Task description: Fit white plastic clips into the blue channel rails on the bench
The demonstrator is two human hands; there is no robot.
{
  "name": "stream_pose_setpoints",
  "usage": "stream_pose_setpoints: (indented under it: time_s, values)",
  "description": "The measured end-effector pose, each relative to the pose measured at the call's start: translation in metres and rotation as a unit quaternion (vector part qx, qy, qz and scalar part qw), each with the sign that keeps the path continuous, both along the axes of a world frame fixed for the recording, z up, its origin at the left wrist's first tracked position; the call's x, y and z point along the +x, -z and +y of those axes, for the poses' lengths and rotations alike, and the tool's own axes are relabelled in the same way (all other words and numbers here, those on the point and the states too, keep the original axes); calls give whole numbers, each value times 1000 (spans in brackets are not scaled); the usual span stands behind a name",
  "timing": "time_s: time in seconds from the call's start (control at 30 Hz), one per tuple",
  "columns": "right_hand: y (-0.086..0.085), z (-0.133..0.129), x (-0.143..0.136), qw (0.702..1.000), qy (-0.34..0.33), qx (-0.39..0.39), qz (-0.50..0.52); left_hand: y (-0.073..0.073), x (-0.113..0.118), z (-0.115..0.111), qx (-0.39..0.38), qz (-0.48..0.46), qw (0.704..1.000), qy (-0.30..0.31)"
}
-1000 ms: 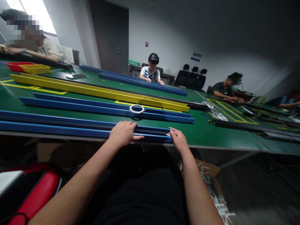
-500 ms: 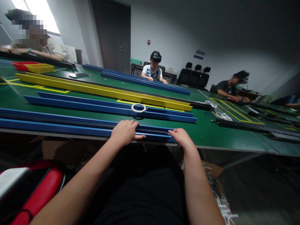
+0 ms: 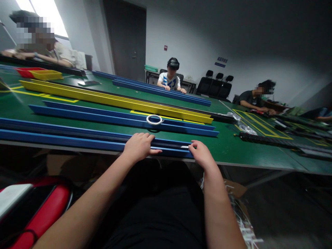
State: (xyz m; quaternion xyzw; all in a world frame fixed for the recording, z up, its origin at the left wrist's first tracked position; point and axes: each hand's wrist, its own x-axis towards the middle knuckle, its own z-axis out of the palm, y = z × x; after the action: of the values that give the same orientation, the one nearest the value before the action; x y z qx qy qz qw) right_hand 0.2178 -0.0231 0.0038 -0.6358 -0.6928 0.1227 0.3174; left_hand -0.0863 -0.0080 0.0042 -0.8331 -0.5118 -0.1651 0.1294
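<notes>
A long blue channel (image 3: 77,140) lies along the near edge of the table, its open side up. My left hand (image 3: 138,147) is closed over it near its right part, fingers across the trough and thumb along the near wall. At the channel's right end, my right hand (image 3: 201,153) pinches at a short white strip (image 3: 184,147) that shows inside the trough. The fingertips partly cover the strip's end. Just beyond, a roll of white tape (image 3: 154,120) rests on a second blue channel (image 3: 85,116).
Behind these lies a yellow channel (image 3: 109,100) beside a black one. Red (image 3: 27,72) and yellow trays (image 3: 48,75) sit at the far left. Dark strips (image 3: 269,140) and clear plastic (image 3: 247,129) lie to the right. Several people work around the green table (image 3: 228,152).
My right hand has shifted slightly and its fingers have changed pose, and more of the white strip now shows left of the fingertips. My left hand keeps its place on the channel.
</notes>
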Motion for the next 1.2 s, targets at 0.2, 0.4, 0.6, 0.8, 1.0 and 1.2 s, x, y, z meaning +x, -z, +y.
stream_pose_setpoints:
  time_s: [0.2,0.4,0.6,0.8,1.0,1.2]
  values:
    - [-8,-13,-22,987,-25,145,68,1,0,1,-6,-9,1000,4]
    - [-8,-20,-51,956,-139,143,213,0,2,1,-13,-9,1000,-1]
    - [3,-15,-58,944,-169,103,263,0,2,1,-25,-12,1000,4]
    - [0,-11,-55,943,-148,111,276,0,2,2,-35,-2,999,14]
    - [1,-11,-67,981,-135,126,65,-1,3,0,-45,-7,999,10]
    - [1,-11,-68,982,-148,115,-7,-2,0,-1,-35,-45,997,60]
